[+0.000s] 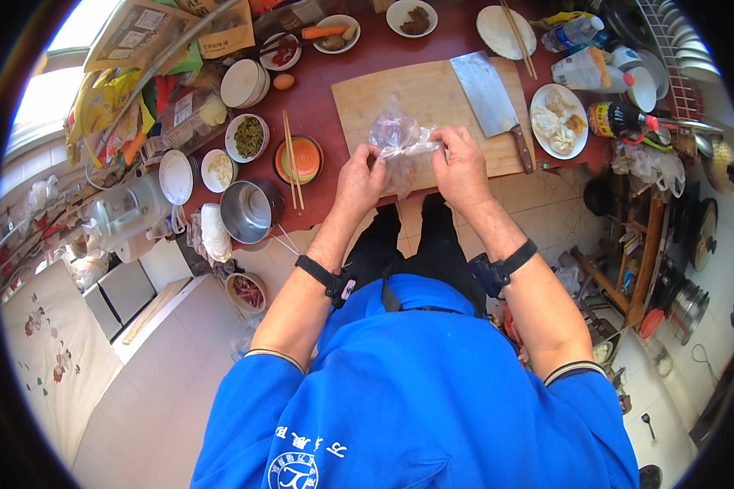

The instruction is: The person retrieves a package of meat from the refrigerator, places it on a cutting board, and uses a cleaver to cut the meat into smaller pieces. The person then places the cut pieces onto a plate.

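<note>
A: I've got the head camera right over both hands. What's the left one doing?

B: The left hand [362,175] is pinching, thumb and forefinger drawn together on clear plastic! My view puts the plastic bag [393,132] right between the two hands, its puffed part bulging just beyond them.

A: And the right?

B: Same story! The right hand [460,163] has its thumb and fingertips closed in on the other end of the gathered plastic, other fingers curled under. The stretch between them is bunched into a band. Whether anything sits inside, I can't tell from here.

A: What's underneath?

B: The wooden board [424,91], reaching out beyond both hands on the red table [315,94]. Whether the bag touches it, I can't make out.

A: Right side?

B: A broad cleaver [479,91] lies on the board, blade beyond the right hand, brown handle just to its right. Farther right, a white plate [538,124] of pale food!

A: Left side?

B: Chopsticks [289,151] resting across an orange-ringed dish [311,157], near the left hand. Past that, nearer the body, a metal pot [247,213]!
</note>
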Motion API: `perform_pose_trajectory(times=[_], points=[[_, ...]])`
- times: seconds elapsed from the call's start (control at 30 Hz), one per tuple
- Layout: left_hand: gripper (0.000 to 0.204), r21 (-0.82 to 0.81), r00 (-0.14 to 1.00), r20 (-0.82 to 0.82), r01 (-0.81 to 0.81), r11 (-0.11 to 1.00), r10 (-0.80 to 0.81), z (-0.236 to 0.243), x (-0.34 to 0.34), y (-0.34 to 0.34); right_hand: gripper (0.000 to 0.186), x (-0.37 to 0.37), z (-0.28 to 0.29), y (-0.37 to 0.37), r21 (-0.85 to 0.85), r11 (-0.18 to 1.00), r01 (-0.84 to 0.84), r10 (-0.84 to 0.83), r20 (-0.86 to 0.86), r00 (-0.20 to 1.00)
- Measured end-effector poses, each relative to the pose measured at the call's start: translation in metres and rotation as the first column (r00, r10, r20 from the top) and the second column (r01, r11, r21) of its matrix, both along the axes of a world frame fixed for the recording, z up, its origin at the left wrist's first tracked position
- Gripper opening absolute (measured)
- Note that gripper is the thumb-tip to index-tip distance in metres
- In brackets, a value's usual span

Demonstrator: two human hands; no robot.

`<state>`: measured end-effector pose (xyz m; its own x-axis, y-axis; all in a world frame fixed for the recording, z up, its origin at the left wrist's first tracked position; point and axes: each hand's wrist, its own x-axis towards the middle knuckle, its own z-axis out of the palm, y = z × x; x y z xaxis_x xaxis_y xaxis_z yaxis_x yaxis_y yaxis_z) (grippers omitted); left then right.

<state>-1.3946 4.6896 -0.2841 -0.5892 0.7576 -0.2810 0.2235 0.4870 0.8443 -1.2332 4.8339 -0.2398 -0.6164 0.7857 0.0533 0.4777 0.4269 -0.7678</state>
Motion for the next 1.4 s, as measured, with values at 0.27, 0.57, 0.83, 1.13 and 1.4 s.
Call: perform_pose_trajectory(times=[0.27,0.57,0.83,1.13,1.4], points=[[0.023,-0.006,0.986,-0.127,0.110,0.994,-0.110,0.006,-0.002,0.007,0.018,-0.001,0.002,-0.007,0.028,0.999,-0.032,0.032,0.005,0.999],[0.018,0.071,0.971,-0.223,0.101,0.992,-0.083,-0.002,-0.006,-0.006,0.050,0.021,-0.011,-0.008,-0.138,0.961,0.240,-0.214,0.177,0.961],[0.013,0.101,0.990,-0.113,0.098,0.990,-0.087,0.009,0.002,-0.004,0.030,-0.021,-0.014,0.003,-0.791,0.601,0.112,-0.069,0.088,0.994],[0.015,0.147,0.993,-0.119,0.019,0.989,-0.002,0.020,-0.004,-0.014,0.019,-0.028,0.007,0.000,-0.314,0.940,-0.135,0.129,-0.040,0.991],[0.023,0.019,0.998,-0.018,0.055,0.998,-0.054,0.013,0.001,-0.012,0.025,-0.039,-0.014,-0.003,-0.589,0.807,0.024,-0.065,-0.048,0.997]])
